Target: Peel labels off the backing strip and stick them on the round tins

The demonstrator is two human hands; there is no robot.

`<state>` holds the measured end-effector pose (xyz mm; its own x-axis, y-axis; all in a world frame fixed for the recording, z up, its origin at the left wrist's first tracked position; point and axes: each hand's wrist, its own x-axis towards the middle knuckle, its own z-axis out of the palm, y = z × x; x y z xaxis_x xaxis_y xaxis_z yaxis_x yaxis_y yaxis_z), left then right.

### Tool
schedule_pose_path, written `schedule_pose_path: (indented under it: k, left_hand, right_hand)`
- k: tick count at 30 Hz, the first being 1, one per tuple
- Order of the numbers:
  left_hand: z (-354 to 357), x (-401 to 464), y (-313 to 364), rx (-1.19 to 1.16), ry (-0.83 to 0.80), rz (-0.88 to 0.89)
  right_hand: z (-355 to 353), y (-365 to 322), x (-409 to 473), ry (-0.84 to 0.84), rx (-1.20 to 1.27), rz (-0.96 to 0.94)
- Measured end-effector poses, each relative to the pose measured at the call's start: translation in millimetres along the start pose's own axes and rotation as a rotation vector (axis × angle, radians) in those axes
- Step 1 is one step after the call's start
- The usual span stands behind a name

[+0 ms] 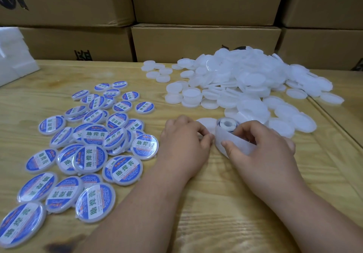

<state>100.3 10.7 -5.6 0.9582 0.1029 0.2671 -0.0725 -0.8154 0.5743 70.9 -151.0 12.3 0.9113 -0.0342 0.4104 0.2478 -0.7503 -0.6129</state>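
Both grips were busy: the right hand (pixel 261 146) held the label roll (pixel 229 134), the left hand (pixel 184 140) pinched at its edge. Left of them lay dozens of labelled tins (pixel 94 154); beyond, a bigger heap of blank tins (pixel 245 83) waited.

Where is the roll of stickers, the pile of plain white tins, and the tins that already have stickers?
label roll (pixel 227 124): head view, its core.
plain tins (pixel 253 79): head view, mid-pile.
labelled tins (pixel 92 162): head view, a blue label.
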Motion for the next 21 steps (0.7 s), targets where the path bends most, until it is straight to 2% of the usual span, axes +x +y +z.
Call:
schedule_pose_path:
  k: [6, 13, 18, 21]
  left_hand:
    - [-7, -1, 4, -0.238, 0.146, 0.027]
    - [-9, -5, 9, -0.490, 0.152, 0.072]
    - [-11, -11, 18, -0.719, 0.061, 0.062]
    - [-12, -13, 18, -0.721, -0.008, 0.106]
  right_hand:
    - [-3, -3, -3, 0.039, 0.090, 0.016]
    - [-3, -1, -4, -0.044, 0.132, 0.059]
    - [-3, -2, -4, -0.055, 0.131, 0.064]
    - [-3, -1, -3, -0.046, 0.146, 0.069]
